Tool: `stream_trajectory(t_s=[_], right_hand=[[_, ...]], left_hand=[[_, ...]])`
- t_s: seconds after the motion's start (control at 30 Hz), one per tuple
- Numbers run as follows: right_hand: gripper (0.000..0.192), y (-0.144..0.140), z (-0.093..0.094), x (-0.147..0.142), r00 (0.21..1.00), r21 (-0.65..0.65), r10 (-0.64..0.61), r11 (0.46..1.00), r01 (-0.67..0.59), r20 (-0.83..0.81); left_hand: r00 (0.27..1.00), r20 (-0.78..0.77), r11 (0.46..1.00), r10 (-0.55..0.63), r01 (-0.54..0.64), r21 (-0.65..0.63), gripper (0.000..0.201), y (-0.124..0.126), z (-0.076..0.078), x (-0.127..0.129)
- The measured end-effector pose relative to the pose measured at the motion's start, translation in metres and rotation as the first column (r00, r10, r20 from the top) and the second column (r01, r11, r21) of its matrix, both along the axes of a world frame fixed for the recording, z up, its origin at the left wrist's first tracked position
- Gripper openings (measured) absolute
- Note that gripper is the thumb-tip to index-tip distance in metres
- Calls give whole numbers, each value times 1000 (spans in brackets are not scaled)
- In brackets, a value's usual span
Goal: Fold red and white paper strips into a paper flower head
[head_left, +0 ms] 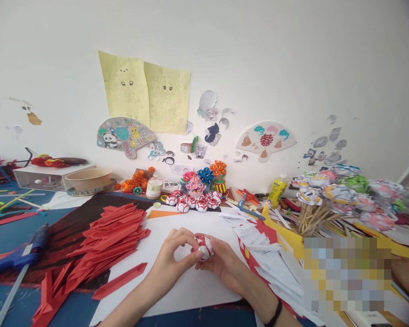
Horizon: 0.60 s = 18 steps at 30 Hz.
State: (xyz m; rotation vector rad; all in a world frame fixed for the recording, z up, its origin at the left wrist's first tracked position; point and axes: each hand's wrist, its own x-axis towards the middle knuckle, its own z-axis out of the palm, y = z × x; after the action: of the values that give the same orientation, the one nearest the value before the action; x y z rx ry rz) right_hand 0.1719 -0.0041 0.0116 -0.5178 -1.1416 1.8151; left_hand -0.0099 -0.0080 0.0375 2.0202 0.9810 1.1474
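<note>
I pinch the small red-and-white folded paper ball (204, 247) between both hands, left hand (173, 260) and right hand (225, 263), over the white paper sheet (187, 290); light fingertip pressure should keep its folds from crushing.

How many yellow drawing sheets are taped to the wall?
2. One yellow sheet hangs at the left, and a second yellow sheet hangs right beside it, slightly lower, their edges overlapping. Both sit above the panda fan. None seem hidden.
</note>
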Motion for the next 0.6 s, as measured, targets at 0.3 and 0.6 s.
stream_trajectory(t_s=[0.3, 0.6], right_hand=[[38, 2, -1, 3, 996, 26, 77, 997, -78, 35], [46, 3, -3, 8, 988, 47, 126, 990, -130, 87]], left_hand=[[995, -83, 998, 50, -46, 45, 20, -3, 2, -2], [999, -41, 999, -32, 32, 14, 26, 5, -3, -4]])
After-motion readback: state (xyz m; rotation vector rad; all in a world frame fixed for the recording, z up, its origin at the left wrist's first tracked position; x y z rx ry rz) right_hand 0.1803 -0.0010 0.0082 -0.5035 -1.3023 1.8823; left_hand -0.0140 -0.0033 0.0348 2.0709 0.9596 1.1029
